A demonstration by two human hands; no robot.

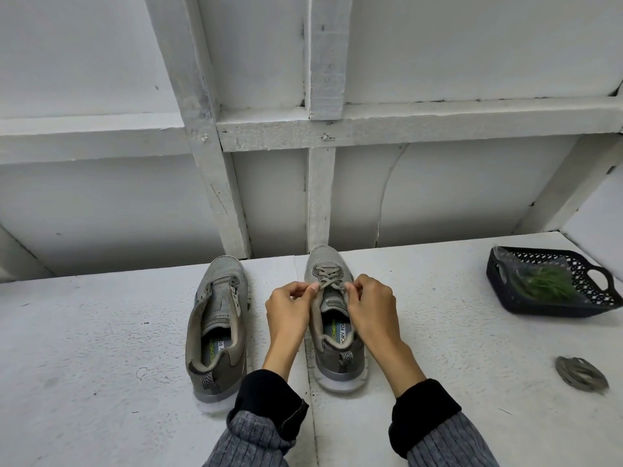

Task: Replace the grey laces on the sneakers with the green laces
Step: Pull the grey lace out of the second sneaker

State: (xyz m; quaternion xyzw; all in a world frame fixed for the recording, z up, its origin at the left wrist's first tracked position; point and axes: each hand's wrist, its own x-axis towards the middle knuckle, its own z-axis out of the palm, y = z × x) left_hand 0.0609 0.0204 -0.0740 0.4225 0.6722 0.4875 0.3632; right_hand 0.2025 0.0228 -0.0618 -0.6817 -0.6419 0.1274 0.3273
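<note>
On the rough white painted bench, going from left to right, the first thing is the left grey mesh sneaker, toe pointing away from the person; its eyelets look bare, so its lace is judged already out. Just right of it comes the left hand, thumb and forefinger pinching the flat grey lace on its near-left side. That lace is still crossed through the upper eyelets of the right grey mesh sneaker, which also lies with its long axis running straight away from the person, heel nearest. The right hand pinches the same lace from the other side, so the lace sits directly between the two sets of fingertips and just beyond them, equally near to both hands. The next pull probably has to run up and toward the heel, one crossing at a time. Further right, well apart, a coiled bundle of flat grey lace lies on the bench, and beyond it a dark perforated plastic basket holds thin green laces in a clear wrapper.
</note>
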